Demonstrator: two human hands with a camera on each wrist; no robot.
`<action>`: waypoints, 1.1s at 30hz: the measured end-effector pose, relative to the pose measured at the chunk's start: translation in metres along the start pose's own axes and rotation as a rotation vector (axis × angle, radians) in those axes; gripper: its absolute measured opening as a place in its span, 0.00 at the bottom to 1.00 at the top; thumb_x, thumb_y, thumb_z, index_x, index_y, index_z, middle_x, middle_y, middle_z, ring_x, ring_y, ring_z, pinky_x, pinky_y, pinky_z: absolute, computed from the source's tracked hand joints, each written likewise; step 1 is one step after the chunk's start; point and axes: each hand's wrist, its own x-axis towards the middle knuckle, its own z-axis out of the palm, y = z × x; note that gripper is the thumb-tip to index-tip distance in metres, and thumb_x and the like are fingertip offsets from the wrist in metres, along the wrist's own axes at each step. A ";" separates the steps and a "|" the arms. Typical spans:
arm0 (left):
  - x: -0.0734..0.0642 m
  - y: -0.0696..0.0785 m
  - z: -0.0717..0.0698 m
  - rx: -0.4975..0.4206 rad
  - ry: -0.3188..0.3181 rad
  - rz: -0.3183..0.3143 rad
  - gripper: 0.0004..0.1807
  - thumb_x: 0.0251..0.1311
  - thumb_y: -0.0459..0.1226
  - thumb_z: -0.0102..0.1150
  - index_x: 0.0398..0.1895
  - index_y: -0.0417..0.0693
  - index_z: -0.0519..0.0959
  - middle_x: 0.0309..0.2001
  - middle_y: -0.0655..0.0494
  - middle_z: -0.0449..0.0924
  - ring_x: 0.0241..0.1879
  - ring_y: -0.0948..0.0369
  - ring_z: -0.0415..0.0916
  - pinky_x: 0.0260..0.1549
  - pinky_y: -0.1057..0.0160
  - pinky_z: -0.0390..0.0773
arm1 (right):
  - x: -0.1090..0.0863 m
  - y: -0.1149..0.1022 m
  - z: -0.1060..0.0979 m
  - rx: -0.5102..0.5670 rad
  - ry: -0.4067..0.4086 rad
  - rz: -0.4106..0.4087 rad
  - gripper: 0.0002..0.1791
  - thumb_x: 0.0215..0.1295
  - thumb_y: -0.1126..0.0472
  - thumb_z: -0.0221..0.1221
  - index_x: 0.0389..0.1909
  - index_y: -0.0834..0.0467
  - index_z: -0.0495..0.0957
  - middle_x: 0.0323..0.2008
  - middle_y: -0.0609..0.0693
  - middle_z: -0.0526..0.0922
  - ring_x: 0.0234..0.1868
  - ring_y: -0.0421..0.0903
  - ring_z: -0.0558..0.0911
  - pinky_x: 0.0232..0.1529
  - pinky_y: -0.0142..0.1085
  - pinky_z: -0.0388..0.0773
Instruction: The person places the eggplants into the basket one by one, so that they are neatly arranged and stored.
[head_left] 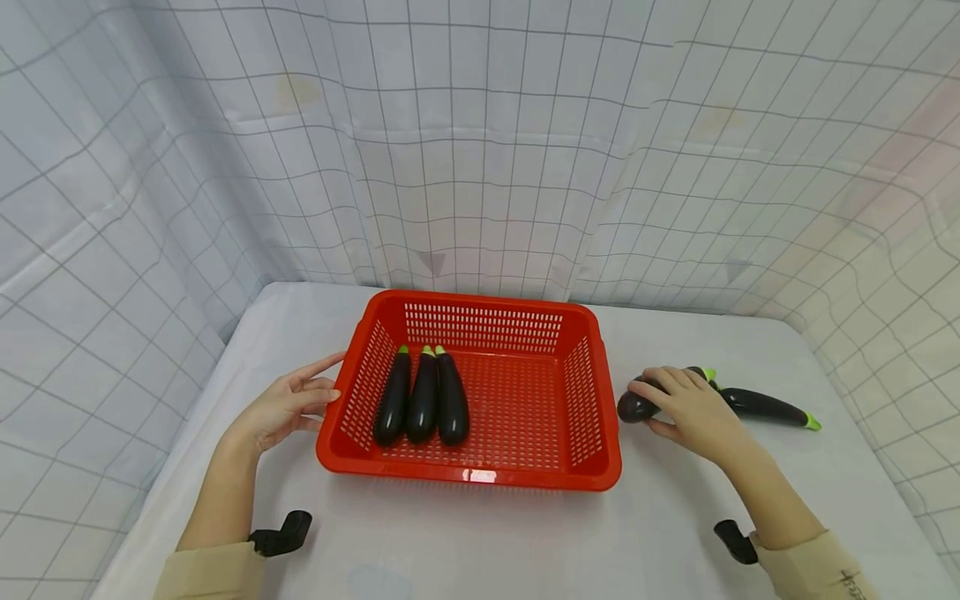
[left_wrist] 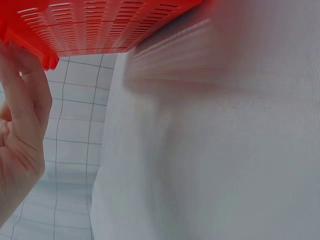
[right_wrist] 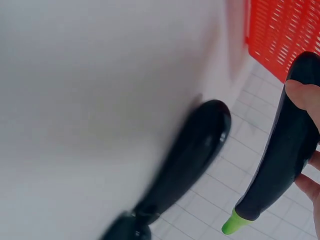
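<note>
The grip of the right hand (head_left: 682,408) was closed around the body of an eggplant (right_wrist: 277,160), just beyond the right rim of the red basket (head_left: 525,479), while the grip of the left hand (head_left: 288,408) was relaxed, its fingers against the left rim. The glossy eggplant looked firm, likely slippery and heavier toward its blunt end, with skin that could bruise under hard squeezing, so its broad middle seemed a surer hold than the stem. Other eggplants (head_left: 765,406) lay nearby on the surface (head_left: 480,542).
</note>
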 end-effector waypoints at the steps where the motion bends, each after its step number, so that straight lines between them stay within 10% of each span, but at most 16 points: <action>1: 0.000 0.000 0.000 0.000 0.000 0.001 0.34 0.64 0.34 0.50 0.71 0.49 0.49 0.37 0.60 0.80 0.34 0.59 0.81 0.34 0.56 0.81 | 0.002 0.002 -0.003 -0.004 0.004 -0.003 0.33 0.37 0.58 0.72 0.50 0.54 0.73 0.45 0.56 0.74 0.47 0.55 0.73 0.46 0.52 0.72; 14: 0.000 -0.001 0.000 0.016 0.016 -0.003 0.33 0.64 0.35 0.50 0.71 0.50 0.50 0.36 0.61 0.80 0.33 0.59 0.80 0.35 0.56 0.80 | 0.036 0.015 -0.039 0.005 0.082 -0.045 0.25 0.56 0.47 0.60 0.52 0.55 0.71 0.47 0.57 0.72 0.49 0.56 0.71 0.50 0.50 0.66; 20: 0.000 -0.001 0.000 0.017 0.016 -0.005 0.34 0.64 0.35 0.50 0.71 0.49 0.50 0.36 0.60 0.80 0.33 0.59 0.80 0.35 0.56 0.80 | 0.061 0.000 -0.050 -0.046 0.098 -0.113 0.34 0.39 0.58 0.72 0.51 0.53 0.71 0.47 0.56 0.72 0.50 0.54 0.71 0.52 0.48 0.67; 33: 0.000 0.000 0.002 0.015 0.022 -0.012 0.34 0.63 0.35 0.51 0.71 0.49 0.50 0.37 0.61 0.80 0.34 0.59 0.80 0.35 0.56 0.80 | 0.117 -0.043 -0.058 -0.129 -0.008 -0.301 0.29 0.48 0.53 0.68 0.53 0.46 0.72 0.51 0.53 0.73 0.55 0.51 0.69 0.56 0.44 0.65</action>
